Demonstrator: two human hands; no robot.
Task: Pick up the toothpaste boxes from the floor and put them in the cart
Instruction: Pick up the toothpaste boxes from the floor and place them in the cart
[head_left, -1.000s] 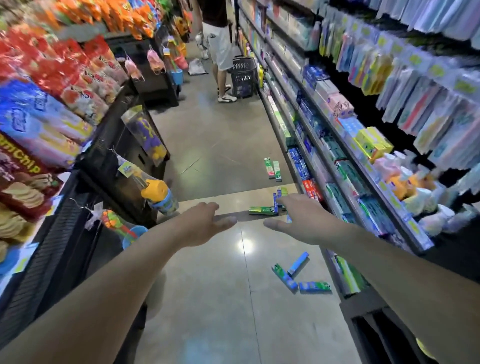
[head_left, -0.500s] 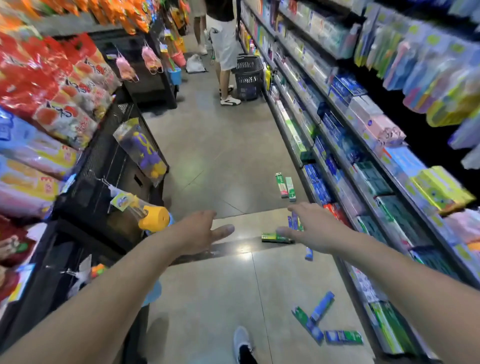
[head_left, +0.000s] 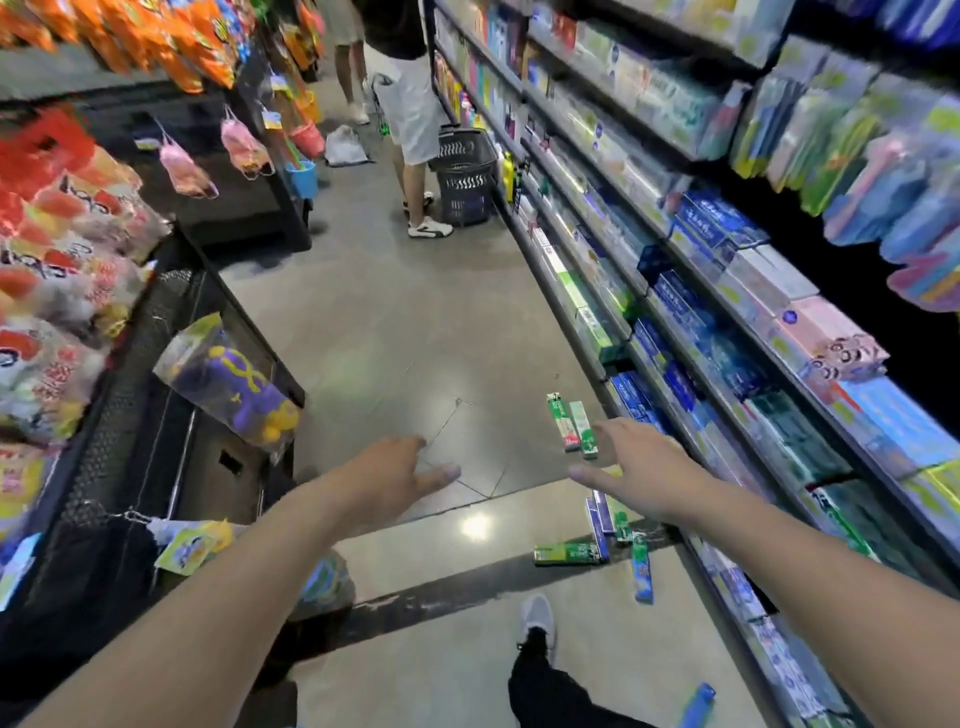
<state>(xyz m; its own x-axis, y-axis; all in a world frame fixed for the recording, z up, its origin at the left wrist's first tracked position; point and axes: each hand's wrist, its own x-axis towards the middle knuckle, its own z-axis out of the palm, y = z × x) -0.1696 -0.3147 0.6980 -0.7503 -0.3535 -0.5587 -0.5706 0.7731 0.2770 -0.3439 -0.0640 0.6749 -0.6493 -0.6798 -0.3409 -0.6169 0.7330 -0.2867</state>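
The left hand (head_left: 387, 480) reaches forward over the floor (head_left: 395, 338), fingers loosely spread, holding nothing. To its right, two green toothpaste boxes (head_left: 571, 426) lie side by side just beyond the right hand (head_left: 641, 470), which is also spread and holds nothing. Below that hand, a cluster of boxes (head_left: 597, 540) lies against the shelf (head_left: 727, 395) base. One blue box (head_left: 696, 704) lies nearer, beside the person's shoe (head_left: 537, 618).

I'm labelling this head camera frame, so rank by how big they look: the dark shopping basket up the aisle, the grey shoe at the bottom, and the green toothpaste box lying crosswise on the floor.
Largest to smallest, as they look:
1. dark shopping basket, though it stands farthest away
2. green toothpaste box and grey shoe: too alike to rank, and the shoe is nearer and partly hidden by the trouser leg.
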